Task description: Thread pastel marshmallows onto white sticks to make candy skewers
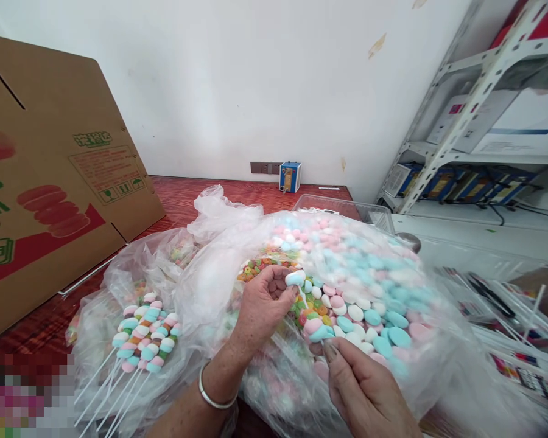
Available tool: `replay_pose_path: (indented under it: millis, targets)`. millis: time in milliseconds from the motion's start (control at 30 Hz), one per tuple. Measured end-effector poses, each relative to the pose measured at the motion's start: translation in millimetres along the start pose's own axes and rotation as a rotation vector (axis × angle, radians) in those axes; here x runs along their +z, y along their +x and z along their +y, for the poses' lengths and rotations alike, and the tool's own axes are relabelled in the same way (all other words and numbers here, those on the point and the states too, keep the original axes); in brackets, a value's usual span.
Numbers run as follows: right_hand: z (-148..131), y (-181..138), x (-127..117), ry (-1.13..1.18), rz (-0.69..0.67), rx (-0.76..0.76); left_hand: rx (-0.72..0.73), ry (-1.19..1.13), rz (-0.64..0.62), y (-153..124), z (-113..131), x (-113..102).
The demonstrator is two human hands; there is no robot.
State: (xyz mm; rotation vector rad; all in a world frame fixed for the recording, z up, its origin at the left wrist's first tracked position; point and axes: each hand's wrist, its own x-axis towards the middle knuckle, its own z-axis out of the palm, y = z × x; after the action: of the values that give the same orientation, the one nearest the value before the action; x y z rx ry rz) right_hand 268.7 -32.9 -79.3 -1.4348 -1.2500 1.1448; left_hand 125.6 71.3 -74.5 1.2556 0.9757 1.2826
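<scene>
My left hand [265,304], with a silver bangle on the wrist, pinches a white and pale blue marshmallow [295,278] at the upper end of a thin white stick. Lower on that stick sit a pink and a blue marshmallow [319,331]. My right hand [363,380] grips the stick just below them. Both hands are over a large clear plastic bag [237,237] full of pink, white and blue marshmallows [383,328] and small sugared gummy rings [265,265]. To the left, several marshmallow skewers [146,334] lie bunched on plastic, their sticks pointing toward me.
A big cardboard box [59,201] stands at left on the red wood-grain table [178,188]. By the wall sits a small blue and white box [290,177] beside wall sockets [263,167]. White metal shelving [461,97] and clear plastic tubs are at right.
</scene>
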Motion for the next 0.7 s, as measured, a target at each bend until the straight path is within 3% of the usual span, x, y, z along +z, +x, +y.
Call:
replay_pose_path:
  millis: [400,567,700]
  targets:
    - [-5.0,-2.6,8.1,0.383,-0.09,0.232,0.055,0.008,-0.115,0.4,-3.0,-3.8]
    - [-7.0,0.0,8.1,0.316,-0.073,0.198,0.097,0.072,-0.097,-3.1,-5.6,-3.1]
    - [-3.2,4.5,10.1,0.206,-0.027,0.082,0.13,0.121,-0.102,-9.6,-6.9,-1.1]
